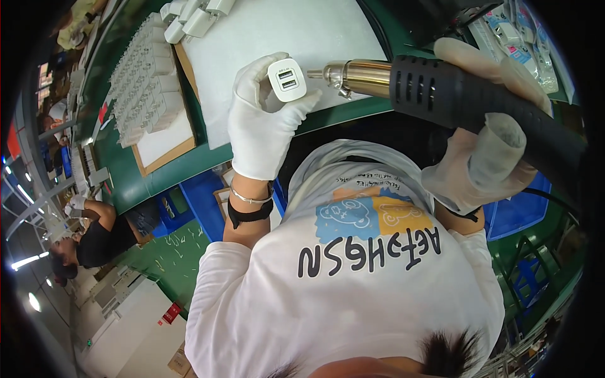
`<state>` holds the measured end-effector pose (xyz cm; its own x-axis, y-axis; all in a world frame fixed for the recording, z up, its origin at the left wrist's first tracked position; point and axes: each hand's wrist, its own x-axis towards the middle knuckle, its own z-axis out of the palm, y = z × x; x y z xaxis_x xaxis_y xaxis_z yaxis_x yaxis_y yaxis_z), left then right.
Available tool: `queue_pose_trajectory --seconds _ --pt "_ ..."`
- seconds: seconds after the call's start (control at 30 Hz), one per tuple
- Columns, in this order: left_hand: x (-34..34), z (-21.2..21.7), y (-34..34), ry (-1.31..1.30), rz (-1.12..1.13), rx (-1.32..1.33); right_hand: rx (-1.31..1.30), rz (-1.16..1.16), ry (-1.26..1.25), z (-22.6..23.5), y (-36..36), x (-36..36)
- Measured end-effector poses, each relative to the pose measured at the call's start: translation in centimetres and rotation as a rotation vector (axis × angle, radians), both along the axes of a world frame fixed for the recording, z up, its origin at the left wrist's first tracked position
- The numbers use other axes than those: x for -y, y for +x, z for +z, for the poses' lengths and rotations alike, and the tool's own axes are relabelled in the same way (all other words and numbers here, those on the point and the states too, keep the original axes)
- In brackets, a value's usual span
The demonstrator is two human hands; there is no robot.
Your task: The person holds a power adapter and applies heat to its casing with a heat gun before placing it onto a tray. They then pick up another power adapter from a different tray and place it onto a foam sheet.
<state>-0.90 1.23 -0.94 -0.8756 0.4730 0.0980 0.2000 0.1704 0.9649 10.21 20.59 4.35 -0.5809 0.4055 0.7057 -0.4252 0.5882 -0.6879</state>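
My left hand [259,129], in a white glove, pinches a small white USB charger [287,80] between thumb and fingers. The charger's face with two USB ports is turned up. My right hand [476,160], in a pale, thin glove, is wrapped round the black handle of a hot-air gun [435,93]. The gun's metal barrel narrows to a thin nozzle that points left at the charger's right side. A small gap seems to lie between nozzle tip and charger. The palm side of my right grip is partly hidden by the handle.
A white sheet [252,31] covers part of the green table [129,179]. Rows of chargers [148,82] stand on a board at the left; several loose white ones [198,24] lie at the back. Packaged goods [520,41] lie far right. Another person [104,230] works at the left.
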Motion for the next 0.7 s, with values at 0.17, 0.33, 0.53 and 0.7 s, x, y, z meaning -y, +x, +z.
queue_pose_trajectory --seconds 0.17,0.33,0.53,0.7 --pt "0.0 0.0 0.1 0.045 -0.002 0.031 -0.133 0.062 -0.037 -1.0 -1.1 0.5" --pt "-0.1 0.0 0.1 -0.004 0.021 0.003 -0.116 0.019 -0.099 -1.7 -0.7 -0.4" --pt "-0.1 0.2 -0.2 0.053 0.026 0.037 -0.085 0.021 -0.055 -1.3 -0.7 0.1" --pt "-0.4 0.6 0.0 0.036 0.054 0.035 -0.083 0.039 -0.026 -1.3 -0.5 -0.1"
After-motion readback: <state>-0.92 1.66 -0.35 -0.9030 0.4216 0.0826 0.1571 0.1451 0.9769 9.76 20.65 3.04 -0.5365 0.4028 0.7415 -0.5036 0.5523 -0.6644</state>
